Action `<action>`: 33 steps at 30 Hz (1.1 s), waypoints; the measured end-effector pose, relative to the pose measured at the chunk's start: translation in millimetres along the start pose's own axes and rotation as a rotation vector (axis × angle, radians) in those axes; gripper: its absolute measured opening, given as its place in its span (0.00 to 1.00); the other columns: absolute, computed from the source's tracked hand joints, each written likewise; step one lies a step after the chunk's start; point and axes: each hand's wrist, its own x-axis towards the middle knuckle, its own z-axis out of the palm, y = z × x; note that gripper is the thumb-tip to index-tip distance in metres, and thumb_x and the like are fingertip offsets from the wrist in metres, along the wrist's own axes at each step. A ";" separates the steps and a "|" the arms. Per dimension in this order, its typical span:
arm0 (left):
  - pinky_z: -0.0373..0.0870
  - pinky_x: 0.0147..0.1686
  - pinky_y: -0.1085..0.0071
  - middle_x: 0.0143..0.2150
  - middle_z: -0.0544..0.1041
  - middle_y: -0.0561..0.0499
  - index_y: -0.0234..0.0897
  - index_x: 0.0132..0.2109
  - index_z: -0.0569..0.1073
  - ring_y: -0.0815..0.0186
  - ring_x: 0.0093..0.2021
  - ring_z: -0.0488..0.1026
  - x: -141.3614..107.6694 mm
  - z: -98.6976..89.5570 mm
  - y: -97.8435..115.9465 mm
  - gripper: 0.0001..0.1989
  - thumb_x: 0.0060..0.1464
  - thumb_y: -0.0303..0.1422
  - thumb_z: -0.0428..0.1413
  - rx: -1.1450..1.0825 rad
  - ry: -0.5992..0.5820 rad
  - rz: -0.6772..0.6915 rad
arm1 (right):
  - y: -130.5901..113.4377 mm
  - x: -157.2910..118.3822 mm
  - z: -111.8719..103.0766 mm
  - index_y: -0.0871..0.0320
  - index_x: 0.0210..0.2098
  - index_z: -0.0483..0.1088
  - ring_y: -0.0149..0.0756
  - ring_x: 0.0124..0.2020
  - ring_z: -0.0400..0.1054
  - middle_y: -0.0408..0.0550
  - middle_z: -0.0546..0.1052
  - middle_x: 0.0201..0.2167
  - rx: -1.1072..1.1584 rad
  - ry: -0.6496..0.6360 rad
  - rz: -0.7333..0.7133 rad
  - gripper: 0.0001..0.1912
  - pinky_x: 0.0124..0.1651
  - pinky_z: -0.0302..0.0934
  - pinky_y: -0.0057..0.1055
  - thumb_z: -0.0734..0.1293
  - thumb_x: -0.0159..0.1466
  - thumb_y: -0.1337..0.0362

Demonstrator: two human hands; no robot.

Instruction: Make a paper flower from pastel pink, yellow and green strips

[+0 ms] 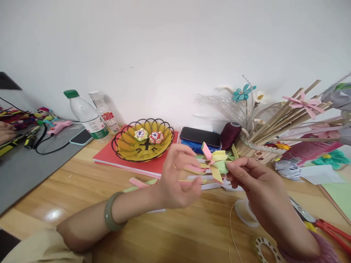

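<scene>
My right hand (253, 182) pinches a folded paper flower (218, 162) between thumb and fingers, gripping its pale green part. Pink, yellow and green strip ends stick out from the flower in several directions. My left hand (179, 179) is just left of it, fingers curved and apart, holding nothing. A green bangle (110, 212) circles the left wrist. Behind the hands, loose coloured paper strips (210, 186) lie on the wooden table (153, 237), partly hidden by the left hand.
A yellow woven basket (123, 148) with two finished paper rosettes (156, 137) sits on red paper (105, 159). Bottles (89, 118) stand to its left. At right are red-handled scissors (326, 226), tape rolls (264, 250) and a stick-filled holder (251, 148). Another person's hand (7, 132) shows far left.
</scene>
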 end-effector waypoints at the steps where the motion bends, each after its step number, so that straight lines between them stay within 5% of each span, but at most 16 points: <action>1: 0.66 0.42 0.65 0.40 0.63 0.49 0.38 0.40 0.67 0.64 0.43 0.64 -1.9 0.6 0.3 0.14 0.43 0.27 0.58 0.092 -0.030 0.058 | 0.1 -0.2 1.0 0.58 0.21 0.67 0.26 0.19 0.59 0.40 0.68 0.17 0.004 -0.007 0.014 0.14 0.23 0.54 0.24 0.68 0.52 0.53; 7: 0.64 0.42 0.65 0.42 0.67 0.49 0.40 0.38 0.71 0.65 0.42 0.65 0.8 0.9 1.0 0.07 0.48 0.29 0.57 0.346 -0.107 0.181 | -4.1 -1.7 4.9 0.57 0.20 0.66 0.26 0.17 0.56 0.39 0.66 0.15 -0.064 -0.045 0.053 0.16 0.21 0.52 0.25 0.68 0.50 0.51; 12: 0.69 0.41 0.68 0.42 0.69 0.48 0.39 0.36 0.72 0.67 0.43 0.68 -0.8 -1.6 -2.4 0.07 0.51 0.25 0.52 0.192 -0.116 0.135 | -5.3 -1.8 3.5 0.57 0.18 0.65 0.25 0.16 0.51 0.37 0.61 0.14 -0.177 -0.105 0.038 0.15 0.19 0.48 0.25 0.67 0.53 0.54; 19: 0.72 0.39 0.68 0.43 0.66 0.46 0.37 0.37 0.71 0.66 0.44 0.69 -4.4 -1.9 -7.9 0.08 0.50 0.23 0.53 -0.007 -0.129 0.078 | -2.8 -0.7 -0.3 0.57 0.19 0.66 0.28 0.21 0.59 0.39 0.65 0.17 -0.119 -0.167 -0.024 0.13 0.25 0.55 0.25 0.66 0.54 0.55; 33: 0.71 0.37 0.68 0.40 0.63 0.49 0.36 0.36 0.70 0.68 0.41 0.67 -0.4 0.9 -6.8 0.04 0.50 0.25 0.54 -0.021 -0.053 0.120 | 2.9 -1.3 -2.7 0.56 0.19 0.68 0.29 0.22 0.62 0.40 0.68 0.18 -0.079 -0.107 -0.069 0.12 0.26 0.58 0.25 0.68 0.52 0.57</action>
